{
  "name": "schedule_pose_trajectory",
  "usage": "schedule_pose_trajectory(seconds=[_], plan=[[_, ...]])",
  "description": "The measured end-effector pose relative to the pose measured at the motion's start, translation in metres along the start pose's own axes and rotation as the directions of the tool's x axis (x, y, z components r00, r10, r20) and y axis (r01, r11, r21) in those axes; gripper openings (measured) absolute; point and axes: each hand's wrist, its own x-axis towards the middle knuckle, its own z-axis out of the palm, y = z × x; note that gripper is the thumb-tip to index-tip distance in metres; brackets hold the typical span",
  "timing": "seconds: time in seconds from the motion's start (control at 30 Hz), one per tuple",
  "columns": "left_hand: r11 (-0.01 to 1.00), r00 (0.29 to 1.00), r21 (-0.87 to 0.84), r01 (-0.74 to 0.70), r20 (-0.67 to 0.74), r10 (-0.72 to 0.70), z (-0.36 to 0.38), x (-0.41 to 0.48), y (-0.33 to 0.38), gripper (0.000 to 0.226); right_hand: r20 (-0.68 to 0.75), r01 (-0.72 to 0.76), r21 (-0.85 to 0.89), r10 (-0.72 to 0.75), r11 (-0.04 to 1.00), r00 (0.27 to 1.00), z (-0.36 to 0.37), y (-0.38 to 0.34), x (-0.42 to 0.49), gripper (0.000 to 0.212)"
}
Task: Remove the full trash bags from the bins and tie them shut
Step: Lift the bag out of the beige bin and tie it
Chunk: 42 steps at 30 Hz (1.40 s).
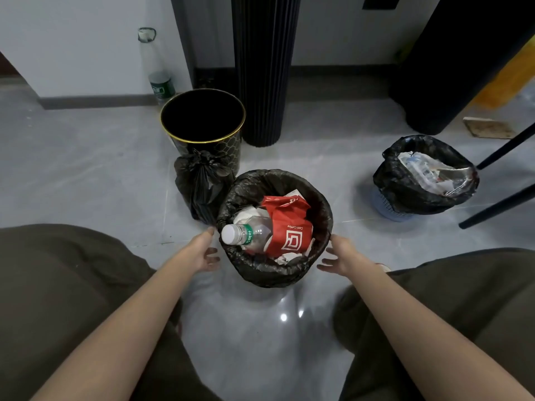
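Note:
A bin lined with a black trash bag [320, 211] stands on the floor right before me, full of a red paper bag, a plastic bottle and crumpled paper. My left hand [204, 250] hovers at its left side and my right hand [337, 254] at its right side, fingers spread and holding nothing. Both hands are a little apart from the bag's rim. A tied black bag [202, 183] leans against an empty black bin with a gold rim [202, 131] behind it. A blue bin with a full black bag [422, 180] stands to the right.
A dark ribbed column [263, 70] rises behind the bins. Black chair legs [503, 180] slant in at the right near the blue bin. A clear bottle [157, 73] stands by the wall. My knees flank the glossy grey floor in front.

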Motion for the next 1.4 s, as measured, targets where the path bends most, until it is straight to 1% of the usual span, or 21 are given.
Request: schedule_pose_trajectory(seconds=[0.1,0.17,0.23,0.33,0.47,0.57,0.63,0.7,0.77,0.83,0.9,0.93,0.97,1.03,1.07,1.13,1.2,1.27,1.3,1.37,1.4], plan=[[0.999,0.994,-0.016,0.048,0.095,-0.046,0.005,0.006,-0.004,0.042,0.161,-0.142,0.119,0.122,0.983,0.979,-0.001,0.005,0.005,0.034],[0.997,0.992,-0.044,0.057,0.117,-0.052,0.010,0.007,-0.004,0.028,0.161,-0.159,0.132,0.137,0.978,0.977,-0.002,0.008,0.009,0.023],[0.996,0.993,-0.065,0.063,0.105,-0.056,0.012,0.006,-0.003,0.020,0.124,-0.139,0.118,0.125,0.983,0.984,-0.003,0.010,0.012,0.016],[0.993,0.994,-0.098,0.068,0.090,-0.060,0.011,0.005,-0.003,0.018,0.068,-0.087,0.122,0.080,0.989,0.994,-0.002,0.010,0.013,0.011],[0.992,0.999,-0.122,0.030,0.040,-0.025,0.011,0.005,-0.001,0.016,-0.032,0.017,0.095,-0.014,0.995,0.999,0.003,0.009,0.009,0.019],[0.996,0.996,-0.044,-0.079,-0.051,0.076,0.007,0.005,-0.001,0.012,-0.133,0.120,0.018,-0.117,0.993,0.984,0.004,0.009,0.008,0.027],[0.990,0.987,0.008,-0.138,-0.077,0.139,0.005,0.005,-0.002,0.013,-0.205,0.196,-0.134,-0.220,0.971,0.954,0.003,0.009,0.004,0.023],[0.980,0.975,0.021,-0.200,-0.093,0.201,0.005,0.001,-0.002,0.015,-0.233,0.245,-0.375,-0.347,0.894,0.908,0.002,0.011,-0.006,0.022],[0.956,0.952,0.124,-0.267,-0.120,0.281,0.005,-0.006,-0.001,0.017,-0.205,0.264,-0.573,-0.448,0.776,0.870,0.005,0.012,-0.019,0.026],[0.910,0.925,0.265,-0.318,-0.125,0.359,0.003,-0.012,0.001,0.014,-0.157,0.285,-0.646,-0.489,0.708,0.858,0.008,0.010,-0.030,0.028],[0.885,0.910,0.305,-0.353,-0.107,0.400,0.002,-0.020,0.005,0.009,-0.121,0.319,-0.666,-0.519,0.674,0.846,0.011,0.004,-0.042,0.023],[0.882,0.906,0.292,-0.369,-0.100,0.412,0.001,-0.022,0.009,0.011,-0.106,0.346,-0.663,-0.541,0.663,0.835,0.011,-0.002,-0.047,0.016],[0.885,0.902,0.265,-0.383,-0.099,0.420,0.002,-0.026,0.015,0.015,-0.100,0.371,-0.650,-0.559,0.663,0.823,0.012,-0.008,-0.050,0.010],[0.898,0.901,0.171,-0.405,-0.095,0.424,0.003,-0.038,0.030,0.021,-0.104,0.433,-0.589,-0.595,0.683,0.797,0.011,-0.022,-0.056,0.007],[0.904,0.902,0.112,-0.412,-0.092,0.422,0.003,-0.044,0.038,0.023,-0.129,0.457,-0.543,-0.607,0.705,0.784,0.011,-0.029,-0.056,0.006],[0.902,0.896,0.030,-0.430,-0.107,0.431,0.002,-0.055,0.052,0.024,-0.200,0.508,-0.376,-0.603,0.775,0.772,0.008,-0.042,-0.055,0.006],[0.880,0.870,0.039,-0.473,-0.133,0.474,-0.002,-0.062,0.061,0.027,-0.269,0.523,-0.229,-0.569,0.821,0.777,0.005,-0.046,-0.055,0.009],[0.851,0.840,0.152,-0.502,-0.147,0.522,-0.004,-0.062,0.064,0.026,-0.310,0.511,-0.296,-0.587,0.807,0.748,0.002,-0.043,-0.059,0.002],[0.829,0.822,0.230,-0.510,-0.153,0.549,-0.005,-0.061,0.065,0.023,-0.326,0.508,-0.363,-0.617,0.781,0.717,0.000,-0.041,-0.060,0.006],[0.778,0.780,0.336,-0.531,-0.165,0.603,-0.004,-0.057,0.068,0.021,-0.329,0.536,-0.474,-0.705,0.699,0.629,-0.002,-0.041,-0.062,0.013],[0.764,0.770,0.359,-0.537,-0.161,0.617,-0.004,-0.055,0.069,0.026,-0.307,0.562,-0.525,-0.758,0.639,0.575,-0.002,-0.044,-0.061,0.016]])
